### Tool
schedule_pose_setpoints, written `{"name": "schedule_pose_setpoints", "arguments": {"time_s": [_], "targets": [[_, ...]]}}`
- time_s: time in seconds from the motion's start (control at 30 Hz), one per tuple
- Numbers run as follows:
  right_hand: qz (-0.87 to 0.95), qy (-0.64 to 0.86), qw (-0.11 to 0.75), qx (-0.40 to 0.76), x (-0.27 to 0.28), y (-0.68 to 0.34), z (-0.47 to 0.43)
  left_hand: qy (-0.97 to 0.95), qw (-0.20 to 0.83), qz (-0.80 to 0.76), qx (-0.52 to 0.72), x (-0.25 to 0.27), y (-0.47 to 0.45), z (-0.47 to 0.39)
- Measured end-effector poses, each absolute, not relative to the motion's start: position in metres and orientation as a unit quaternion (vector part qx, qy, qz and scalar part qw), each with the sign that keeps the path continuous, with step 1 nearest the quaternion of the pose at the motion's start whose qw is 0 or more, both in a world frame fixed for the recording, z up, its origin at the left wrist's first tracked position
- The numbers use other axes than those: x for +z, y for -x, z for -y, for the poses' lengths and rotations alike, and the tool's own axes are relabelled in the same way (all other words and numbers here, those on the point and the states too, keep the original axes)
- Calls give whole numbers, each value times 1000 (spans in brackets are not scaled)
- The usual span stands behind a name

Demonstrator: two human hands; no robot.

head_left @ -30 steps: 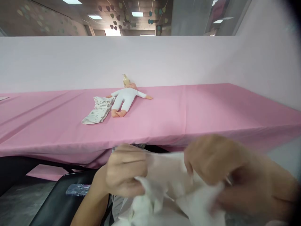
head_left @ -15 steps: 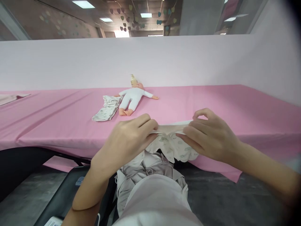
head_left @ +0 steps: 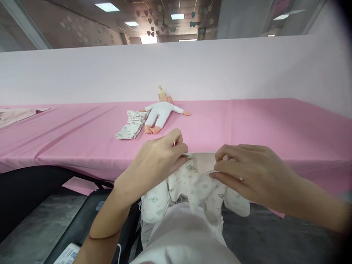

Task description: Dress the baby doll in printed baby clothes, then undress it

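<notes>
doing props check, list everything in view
table cover: one, pink, across centre
patterned garment: one, white, lower centre
doll: one, white suit, on table cover
folded clothing: one, whitish, beside doll
bottle: one, yellowish, near doll's head
pale cloth: one, pinkish, left
seat: one, black, lower left
printed item: one, white, on seat
wall: one, white, behind doll
hearts: several, mixed, above wall
ceiling lights: several, white, top
shirt: one, pale, bottom centre
left hand, right hand: two, bare, on garment

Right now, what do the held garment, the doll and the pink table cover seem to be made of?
Garment: thin, matte printed cloth, perhaps cotton, judging by its soft drape.
Doll: mostly matte white, apparently fabric; smooth, peach-toned feet suggest plastic or vinyl.
Pink table cover: matte cloth, judging by creases and hanging folds; fibre unclear.
</notes>
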State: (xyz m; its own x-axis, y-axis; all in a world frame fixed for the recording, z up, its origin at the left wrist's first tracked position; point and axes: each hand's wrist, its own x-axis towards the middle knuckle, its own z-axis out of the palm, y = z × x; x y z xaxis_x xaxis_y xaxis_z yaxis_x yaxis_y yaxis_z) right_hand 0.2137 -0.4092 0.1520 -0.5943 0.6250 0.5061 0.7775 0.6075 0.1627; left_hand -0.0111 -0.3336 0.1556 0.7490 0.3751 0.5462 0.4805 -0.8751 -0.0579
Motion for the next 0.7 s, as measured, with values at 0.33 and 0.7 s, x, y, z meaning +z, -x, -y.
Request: {"name": "schedule_pose_setpoints", "arguments": {"time_s": [0.33,0.7], "targets": [[821,387,250,-338,147,-212,412,944,129,202,-226,159,10,335],[810,401,233,-358,122,-208,382,896,-318,251,-183,123,-6,315]]}}
